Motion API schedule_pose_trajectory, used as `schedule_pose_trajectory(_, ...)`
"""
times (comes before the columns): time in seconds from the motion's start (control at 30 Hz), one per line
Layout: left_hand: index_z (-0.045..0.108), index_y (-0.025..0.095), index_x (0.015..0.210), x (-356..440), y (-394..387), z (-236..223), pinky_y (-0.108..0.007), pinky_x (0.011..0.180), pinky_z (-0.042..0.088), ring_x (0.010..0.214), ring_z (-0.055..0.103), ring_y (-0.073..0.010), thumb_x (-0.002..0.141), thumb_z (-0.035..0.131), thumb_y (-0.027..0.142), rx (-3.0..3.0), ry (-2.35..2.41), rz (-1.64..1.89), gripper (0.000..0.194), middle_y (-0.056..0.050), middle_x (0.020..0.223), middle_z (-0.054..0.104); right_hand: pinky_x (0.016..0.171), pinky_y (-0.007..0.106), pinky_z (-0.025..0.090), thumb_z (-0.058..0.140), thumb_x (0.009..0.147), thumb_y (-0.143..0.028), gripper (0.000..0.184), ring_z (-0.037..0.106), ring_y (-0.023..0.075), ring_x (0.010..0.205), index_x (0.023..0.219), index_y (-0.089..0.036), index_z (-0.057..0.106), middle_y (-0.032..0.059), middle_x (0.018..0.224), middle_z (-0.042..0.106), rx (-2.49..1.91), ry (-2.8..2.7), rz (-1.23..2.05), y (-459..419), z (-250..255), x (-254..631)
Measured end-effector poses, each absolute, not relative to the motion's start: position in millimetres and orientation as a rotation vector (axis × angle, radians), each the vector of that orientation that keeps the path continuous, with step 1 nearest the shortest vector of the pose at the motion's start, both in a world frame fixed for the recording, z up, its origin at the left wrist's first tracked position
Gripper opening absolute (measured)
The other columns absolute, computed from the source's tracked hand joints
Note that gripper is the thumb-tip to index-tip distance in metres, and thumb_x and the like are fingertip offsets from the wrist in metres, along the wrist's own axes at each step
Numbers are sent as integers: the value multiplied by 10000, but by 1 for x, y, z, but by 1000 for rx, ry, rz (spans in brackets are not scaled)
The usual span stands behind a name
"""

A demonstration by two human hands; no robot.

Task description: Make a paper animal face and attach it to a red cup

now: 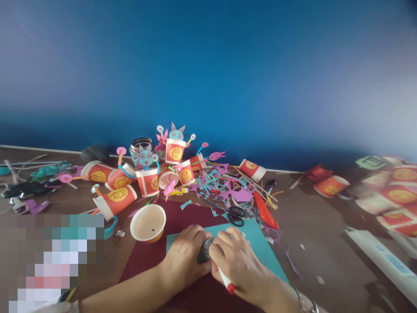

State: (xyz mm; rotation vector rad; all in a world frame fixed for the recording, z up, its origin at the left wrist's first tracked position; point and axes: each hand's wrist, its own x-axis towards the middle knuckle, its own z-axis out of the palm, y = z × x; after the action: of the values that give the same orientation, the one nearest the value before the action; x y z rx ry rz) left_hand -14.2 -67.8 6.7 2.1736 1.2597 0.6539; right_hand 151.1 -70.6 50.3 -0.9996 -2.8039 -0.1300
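My left hand [187, 252] is closed around the edge of a small dark round disc [205, 251] with pale marks on its face. It rests over a light blue paper sheet [267, 252]. My right hand [236, 256] grips a white marker [224, 278] with a red end pointing towards me. The marker's other end is hidden by my fingers, close to the disc. Under the blue sheet lies a dark red sheet [143, 261]. An open paper cup [148, 221] stands just beyond my left hand.
Decorated red cups [148, 182] with paper faces and straws crowd the back. Paper scraps [241, 193], black-handled scissors [236, 215] and a red tool [265, 211] lie right of them. Far right are blurred stacked cups [400, 193] and a long white box [381, 256].
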Motion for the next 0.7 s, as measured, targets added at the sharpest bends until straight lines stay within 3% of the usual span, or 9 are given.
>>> schedule_pose_trajectory(0.23, 539, 191, 867, -14, -68, 5, -348, 810, 453, 855, 532, -208, 717, 594, 209, 2229, 1272, 695, 160, -47, 901, 581, 637, 335, 279, 572, 634, -142, 121, 521, 193, 629, 743, -176, 532, 47, 665, 615, -1221, -2923, -27, -63, 74, 125)
schedule_pose_trajectory(0.33, 539, 185, 900, -14, -68, 6, -351, 811, 457, 885, 538, -220, 707, 626, 245, 2223, 1278, 649, 220, -56, 933, 580, 659, 331, 291, 521, 623, -114, 69, 516, 165, 567, 647, -179, 522, 39, 583, 602, -1427, -2858, 88, -54, 78, 119)
schedule_pose_trajectory(0.5, 539, 195, 986, -15, -68, 7, -371, 835, 450, 936, 537, -239, 654, 706, 295, 2207, 1310, 616, 385, -53, 989, 577, 561, 280, 269, 478, 545, -81, 170, 401, 116, 468, 476, -185, 363, -14, 431, 470, -1683, -2582, 448, -32, 79, 122)
schedule_pose_trajectory(0.7, 556, 211, 981, -15, -67, 12, -367, 837, 446, 937, 539, -234, 639, 720, 298, 2171, 1312, 569, 389, -39, 981, 575, 470, 223, 251, 496, 616, -117, 138, 373, 96, 499, 533, -192, 416, -50, 502, 443, -1615, -2330, 914, -25, 64, 145)
